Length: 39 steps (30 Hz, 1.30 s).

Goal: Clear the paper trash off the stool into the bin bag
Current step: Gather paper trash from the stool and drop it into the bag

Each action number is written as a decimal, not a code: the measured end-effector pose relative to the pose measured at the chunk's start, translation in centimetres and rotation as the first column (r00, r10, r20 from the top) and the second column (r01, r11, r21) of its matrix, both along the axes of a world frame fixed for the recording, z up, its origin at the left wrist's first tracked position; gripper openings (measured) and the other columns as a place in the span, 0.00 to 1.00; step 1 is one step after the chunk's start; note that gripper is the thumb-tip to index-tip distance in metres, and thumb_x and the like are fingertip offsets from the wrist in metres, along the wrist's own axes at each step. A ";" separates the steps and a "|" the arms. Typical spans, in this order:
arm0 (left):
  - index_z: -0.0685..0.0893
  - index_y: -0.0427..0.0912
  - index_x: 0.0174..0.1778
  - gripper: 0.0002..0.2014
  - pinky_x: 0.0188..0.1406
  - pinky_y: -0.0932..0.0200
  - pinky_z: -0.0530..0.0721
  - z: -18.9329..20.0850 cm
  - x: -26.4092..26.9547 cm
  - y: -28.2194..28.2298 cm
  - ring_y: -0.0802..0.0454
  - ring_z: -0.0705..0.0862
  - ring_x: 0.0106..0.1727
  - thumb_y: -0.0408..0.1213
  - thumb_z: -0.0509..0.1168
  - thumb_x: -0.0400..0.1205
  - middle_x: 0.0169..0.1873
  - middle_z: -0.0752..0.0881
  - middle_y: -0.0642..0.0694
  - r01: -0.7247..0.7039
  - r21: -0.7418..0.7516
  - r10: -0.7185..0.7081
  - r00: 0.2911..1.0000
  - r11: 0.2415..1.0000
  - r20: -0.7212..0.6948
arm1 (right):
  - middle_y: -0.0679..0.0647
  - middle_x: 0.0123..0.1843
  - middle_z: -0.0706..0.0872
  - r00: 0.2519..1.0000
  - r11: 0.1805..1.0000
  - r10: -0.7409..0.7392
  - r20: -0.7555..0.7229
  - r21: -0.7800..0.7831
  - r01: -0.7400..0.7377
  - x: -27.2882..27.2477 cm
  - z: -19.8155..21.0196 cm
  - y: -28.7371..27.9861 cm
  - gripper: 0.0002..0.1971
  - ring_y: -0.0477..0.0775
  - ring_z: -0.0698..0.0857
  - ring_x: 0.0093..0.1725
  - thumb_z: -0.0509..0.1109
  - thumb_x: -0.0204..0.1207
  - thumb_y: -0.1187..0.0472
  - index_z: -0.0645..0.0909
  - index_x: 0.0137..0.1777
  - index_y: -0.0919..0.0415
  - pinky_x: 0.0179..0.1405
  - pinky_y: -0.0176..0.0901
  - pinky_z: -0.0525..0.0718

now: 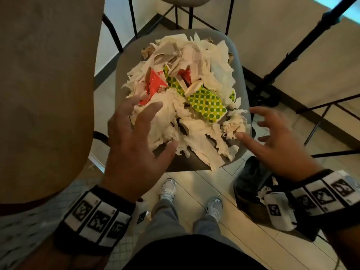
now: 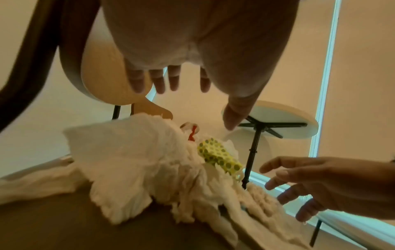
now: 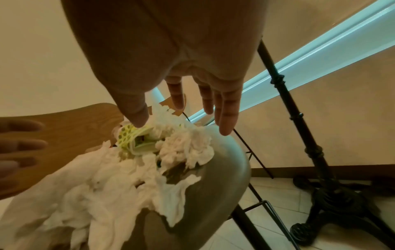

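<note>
Heaping over most of the grey stool (image 1: 240, 75), the paper trash (image 1: 194, 61) is torn white tissue mixed with red card (image 1: 155, 84) and a green-dotted yellow carton (image 1: 206, 104). The left hand (image 1: 136, 145) hovers at the pile's near-left edge, fingers spread, gripping nothing. The right hand (image 1: 276, 141) is likewise splayed and empty; its thumb seems to touch a tissue wad (image 1: 233, 123). The black bin bag (image 1: 251, 184) sits on the floor beneath the right wrist.
</note>
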<state>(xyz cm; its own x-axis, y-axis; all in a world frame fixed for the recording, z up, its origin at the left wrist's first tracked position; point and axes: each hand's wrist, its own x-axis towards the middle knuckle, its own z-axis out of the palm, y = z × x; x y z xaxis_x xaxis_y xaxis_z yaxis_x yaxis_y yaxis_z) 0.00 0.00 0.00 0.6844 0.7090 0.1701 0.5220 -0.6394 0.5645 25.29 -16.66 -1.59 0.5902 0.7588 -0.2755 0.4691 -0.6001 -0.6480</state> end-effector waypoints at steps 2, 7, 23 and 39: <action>0.73 0.54 0.81 0.38 0.72 0.31 0.80 -0.8 0.1 0.1 0.38 0.66 0.82 0.53 0.79 0.75 0.81 0.64 0.40 -0.075 -0.071 0.070 0.995 0.995 -0.074 | 0.50 0.81 0.67 0.998 0.999 0.032 0.046 -0.045 -0.030 -0.5 -0.5 1.1 0.38 0.53 0.76 0.73 0.74 0.71 0.35 0.65 0.80 0.40 0.65 0.51 0.85; 0.72 0.58 0.80 0.37 0.65 0.45 0.86 -3.0 -0.4 0.1 0.40 0.74 0.75 0.52 0.79 0.75 0.73 0.69 0.41 -0.118 -0.154 0.096 0.985 0.981 -0.147 | 0.53 0.79 0.68 0.993 0.992 0.053 0.108 -0.117 -0.041 -1.5 -2.9 2.3 0.34 0.42 0.78 0.54 0.76 0.76 0.42 0.68 0.80 0.42 0.46 0.25 0.71; 0.67 0.61 0.79 0.40 0.61 0.44 0.86 -4.3 2.3 -1.0 0.37 0.80 0.67 0.60 0.76 0.73 0.71 0.71 0.40 -0.195 -0.292 0.140 0.970 0.936 -0.197 | 0.51 0.63 0.77 0.978 0.976 -0.209 0.001 0.061 0.209 -1.5 -5.0 2.2 0.15 0.50 0.76 0.59 0.75 0.77 0.55 0.78 0.61 0.42 0.44 0.31 0.71; 0.79 0.43 0.60 0.19 0.42 0.57 0.85 -3.5 2.6 0.0 0.44 0.81 0.50 0.42 0.77 0.78 0.52 0.81 0.42 -0.150 -0.168 0.142 0.988 0.974 -0.057 | 0.52 0.62 0.83 0.971 0.963 -0.236 -0.030 0.130 0.238 -1.3 -6.3 1.7 0.16 0.56 0.87 0.57 0.74 0.75 0.50 0.75 0.59 0.35 0.54 0.59 0.90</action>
<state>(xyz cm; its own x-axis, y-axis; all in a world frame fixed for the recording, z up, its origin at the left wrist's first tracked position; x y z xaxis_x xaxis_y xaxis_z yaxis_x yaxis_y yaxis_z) 2.63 -0.01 -3.52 0.5755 0.8177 0.0094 0.6293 -0.4502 0.6335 23.97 -14.92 -7.93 0.7543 0.6277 -0.1925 0.3136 -0.6020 -0.7343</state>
